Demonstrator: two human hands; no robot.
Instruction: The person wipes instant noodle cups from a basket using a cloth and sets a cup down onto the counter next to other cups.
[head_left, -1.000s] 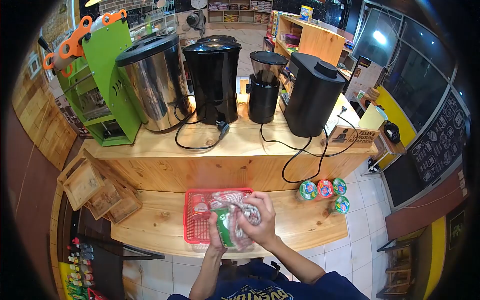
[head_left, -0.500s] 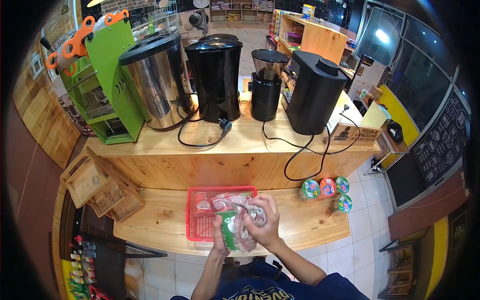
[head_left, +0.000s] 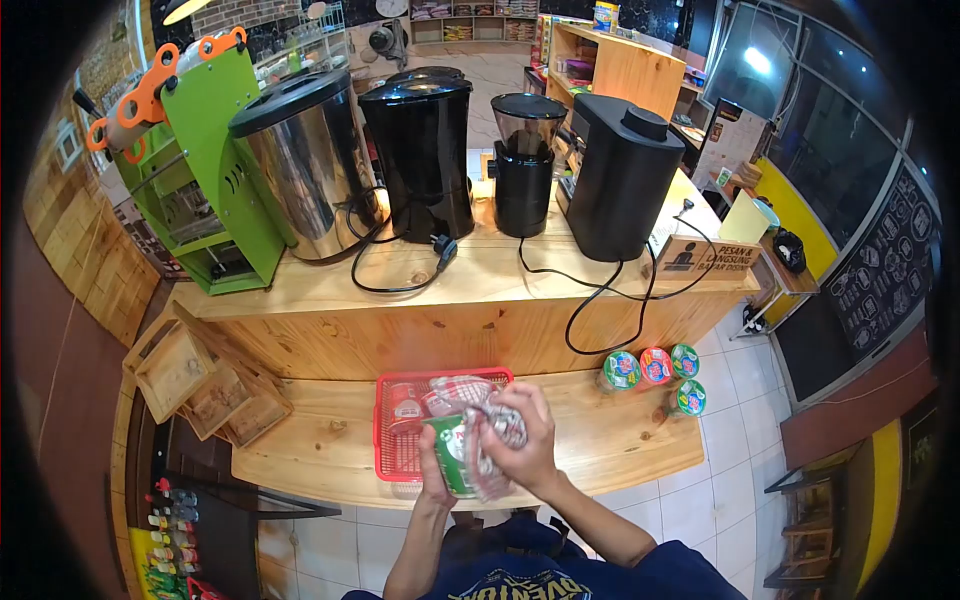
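My left hand (head_left: pixel 433 470) is wrapped round the side of a green and white noodle cup (head_left: pixel 448 452), tilted over the front edge of the bench. My right hand (head_left: pixel 527 445) grips a bunched, patterned cloth (head_left: pixel 488 470) and presses it against the cup's right side. The cloth hides part of the cup. Just behind my hands is a red plastic basket (head_left: pixel 385 440) on the lower bench. Inside it lie a red cup (head_left: pixel 405 408) and a red-and-white checked item (head_left: pixel 455 390), partly covered by my right hand.
Several sealed noodle cups (head_left: pixel 655 366) stand at the bench's right end. Wooden crates (head_left: pixel 215 385) lean at its left. On the raised counter are a green sealing machine (head_left: pixel 215 170), a steel canister (head_left: pixel 310 170), a black grinder (head_left: pixel 525 170) and trailing black cords (head_left: pixel 600 315).
The cloth and my right hand have shifted slightly over the cup, and the cup has turned a little. My view has also moved slightly.
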